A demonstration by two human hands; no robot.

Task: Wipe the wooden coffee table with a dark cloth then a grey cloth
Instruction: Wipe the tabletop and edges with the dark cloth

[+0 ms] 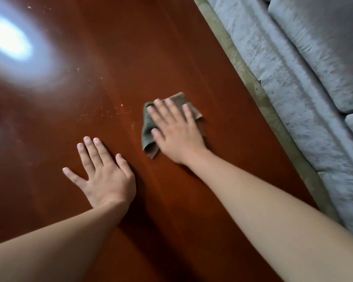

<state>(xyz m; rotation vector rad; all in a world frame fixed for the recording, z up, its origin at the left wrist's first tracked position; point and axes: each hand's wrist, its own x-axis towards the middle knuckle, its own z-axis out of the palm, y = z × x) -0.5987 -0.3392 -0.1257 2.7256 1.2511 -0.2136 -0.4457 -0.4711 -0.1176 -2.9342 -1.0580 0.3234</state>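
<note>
Glossy wooden table [171,47] bears left hand [106,180] spread flat, right hand [175,129] open-fingered pressing cloth [148,129].

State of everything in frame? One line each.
table: glossy, specks lying left of cloth
cloth: folded, pressed flat on table
right hand: fingers straight, pressing cloth
left hand: flat on table, fingers spread, holding nothing

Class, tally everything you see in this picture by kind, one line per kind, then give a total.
Hands: 2 (left hand, right hand)
Cloth: 1
Table: 1
Sofa: 1
Total: 5
</note>
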